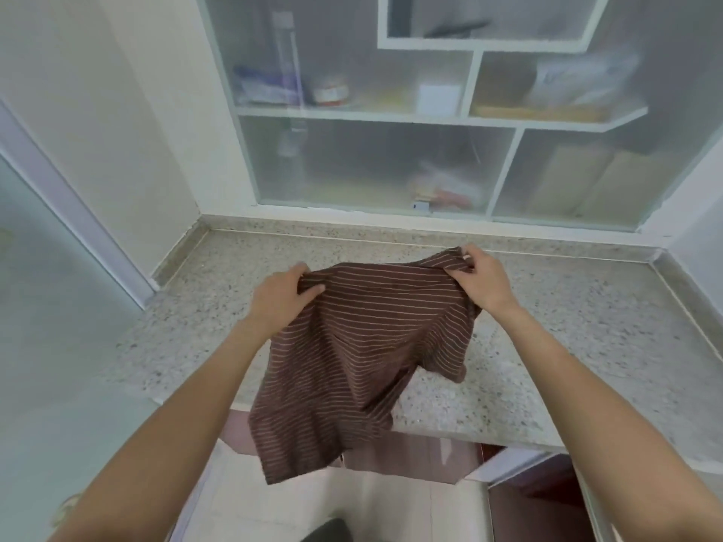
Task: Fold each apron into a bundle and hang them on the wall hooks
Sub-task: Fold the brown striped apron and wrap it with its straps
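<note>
A brown apron with thin pale stripes (pixel 352 346) hangs in front of me over the speckled stone counter (pixel 547 346). My left hand (pixel 279 295) grips its upper left corner, thumb on top of the bunched cloth. My right hand (pixel 483 283) pinches the upper right corner, slightly higher and farther back. The cloth sags between the hands and its lower edge drops past the counter's front edge toward the floor. No wall hooks are in view.
Behind the counter a frosted glass cabinet front (pixel 391 170) shows blurred items on white shelves. A cream wall and a door frame (pixel 78 213) stand to the left. Pale floor tiles (pixel 313 502) lie below the counter's front edge.
</note>
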Motion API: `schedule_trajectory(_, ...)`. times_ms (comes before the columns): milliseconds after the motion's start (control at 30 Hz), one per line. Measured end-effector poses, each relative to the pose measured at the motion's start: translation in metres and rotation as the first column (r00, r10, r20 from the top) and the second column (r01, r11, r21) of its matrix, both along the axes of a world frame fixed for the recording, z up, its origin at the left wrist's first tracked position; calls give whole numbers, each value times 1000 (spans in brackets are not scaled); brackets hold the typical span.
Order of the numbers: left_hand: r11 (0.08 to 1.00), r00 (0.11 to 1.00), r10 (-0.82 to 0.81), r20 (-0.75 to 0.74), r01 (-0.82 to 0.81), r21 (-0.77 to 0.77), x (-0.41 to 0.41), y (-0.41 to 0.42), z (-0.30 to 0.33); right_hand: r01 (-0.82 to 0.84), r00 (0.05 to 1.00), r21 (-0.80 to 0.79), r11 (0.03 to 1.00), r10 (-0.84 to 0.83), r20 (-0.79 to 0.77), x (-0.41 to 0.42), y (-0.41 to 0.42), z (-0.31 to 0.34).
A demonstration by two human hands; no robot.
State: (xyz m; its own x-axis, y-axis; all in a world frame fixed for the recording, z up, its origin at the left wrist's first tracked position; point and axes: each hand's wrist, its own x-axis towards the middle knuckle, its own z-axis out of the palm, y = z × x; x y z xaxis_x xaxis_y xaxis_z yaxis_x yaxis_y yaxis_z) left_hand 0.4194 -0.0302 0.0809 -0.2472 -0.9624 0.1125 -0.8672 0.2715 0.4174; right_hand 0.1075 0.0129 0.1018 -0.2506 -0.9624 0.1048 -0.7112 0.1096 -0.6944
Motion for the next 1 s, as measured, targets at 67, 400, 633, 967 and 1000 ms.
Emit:
schedule_trajectory(67, 982, 998, -23, -64, 10, -191, 3, -12, 9, 11, 1000, 19, 1000, -11, -22, -6, -11, 1)
schedule_trajectory(400, 946, 898, -318, 303, 321, 39, -3, -96, -55, 77, 975, 196, 978, -32, -220, -24, -74, -47)
schedule_trajectory(633, 960, 953, -222, 208, 176, 219, -13, -158, -120, -62, 928, 288, 956, 161, -335, -11, -126, -105)
schedule_trajectory(967, 894, 925, -341, 168, 263, 363, -39, -239, -203, 165, 891, 609, 776, 147, -429, 22, -211, -204)
schedule_trajectory(1000, 879, 912, -366, 182, 275, 390, -41, -243, -208, 184, 909, 627, 757, 112, -402, 23, -215, -211)
